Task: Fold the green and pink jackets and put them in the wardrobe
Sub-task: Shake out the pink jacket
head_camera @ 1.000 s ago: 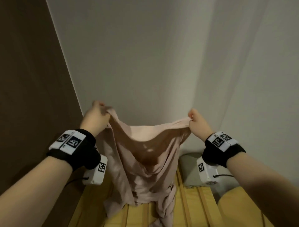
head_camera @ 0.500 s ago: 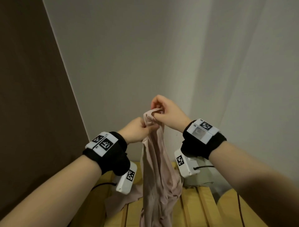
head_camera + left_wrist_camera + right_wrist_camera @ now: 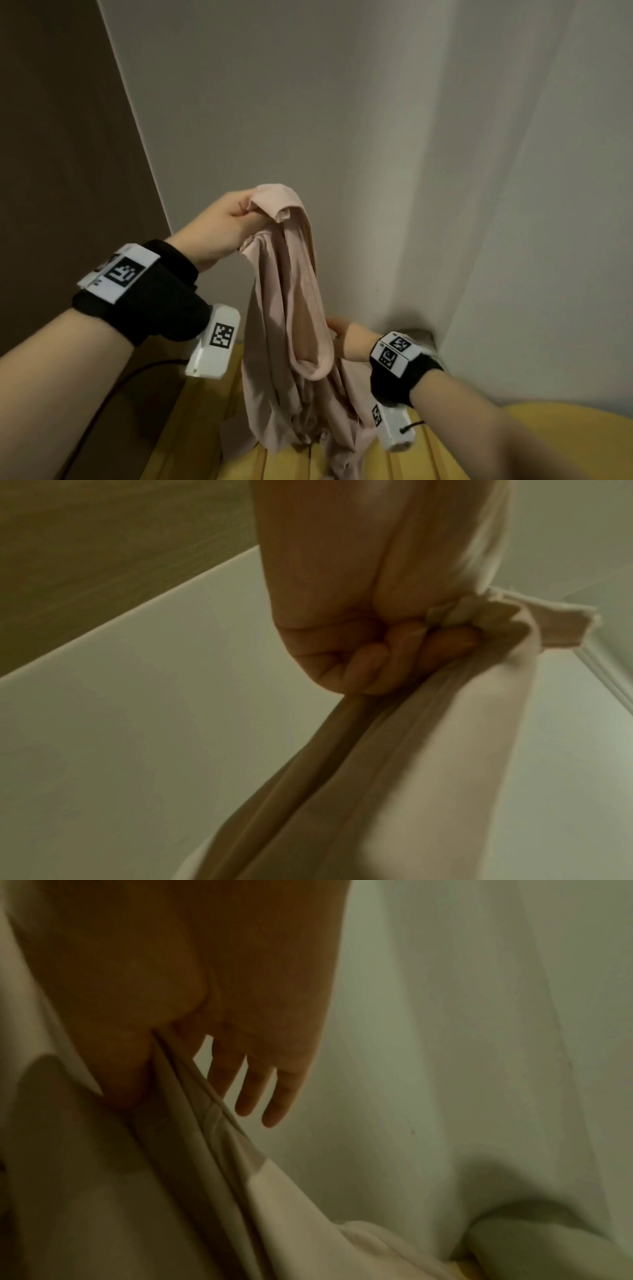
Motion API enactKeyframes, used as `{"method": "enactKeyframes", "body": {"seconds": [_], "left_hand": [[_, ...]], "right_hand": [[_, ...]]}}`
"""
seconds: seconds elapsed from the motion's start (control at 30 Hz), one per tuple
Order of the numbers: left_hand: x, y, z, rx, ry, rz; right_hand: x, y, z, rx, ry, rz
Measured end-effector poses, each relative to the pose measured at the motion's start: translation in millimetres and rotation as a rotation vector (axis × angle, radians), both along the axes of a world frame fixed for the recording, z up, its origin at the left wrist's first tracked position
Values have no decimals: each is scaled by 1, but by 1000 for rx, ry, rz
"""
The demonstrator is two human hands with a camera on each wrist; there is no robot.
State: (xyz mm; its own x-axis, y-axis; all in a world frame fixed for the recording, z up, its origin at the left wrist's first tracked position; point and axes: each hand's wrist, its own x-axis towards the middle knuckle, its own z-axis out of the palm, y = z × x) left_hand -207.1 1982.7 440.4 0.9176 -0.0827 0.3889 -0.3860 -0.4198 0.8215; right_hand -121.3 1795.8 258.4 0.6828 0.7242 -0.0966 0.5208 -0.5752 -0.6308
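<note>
Left hand (image 3: 224,228) is up high, fingers (image 3: 368,666) curled tight round the bunched top edge of the soft pale pink fabric jacket (image 3: 291,308), and the whole garment hangs from that one grip in a long doubled drape. That high hold looks deliberate: it lets the weight of the cloth pull the halves straight against each other. Down on the right, the right hand (image 3: 342,337) comes in against the far side of the hanging fabric; in the wrist view its fingers (image 3: 253,1085) are straight and spread, with the thumb side against a fold (image 3: 192,1096), so it reads as a flat hand steadying or smoothing, not a clamp. The jacket's lower end trails onto the yellow slatted wooden surface (image 3: 246,459) below, crumpled there rather than laid flat. Pale walls (image 3: 308,102) meet in a corner behind, a dark brown panel (image 3: 61,137) on the left. No green jacket in sight, and no wardrobe I can identify. My read: lengthwise fold in progress, stowing not yet begun.
</note>
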Motion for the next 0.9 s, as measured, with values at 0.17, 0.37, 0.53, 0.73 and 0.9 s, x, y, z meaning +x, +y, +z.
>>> {"method": "enactKeyframes", "body": {"seconds": [0.17,0.37,0.53,0.73,0.9], "left_hand": [[-8,24,3,25,-6,240],[-13,47,-8,12,22,465],[-11,60,-15,110,23,635],[-8,70,-24,105,68,765],[-3,84,-29,187,141,866]], "right_hand": [[10,1,-12,-21,134,-95],[26,-23,-20,74,-2,-243],[30,-39,-13,96,13,-260],[42,-62,14,160,-49,-275],[47,-76,39,162,-134,-274]]}}
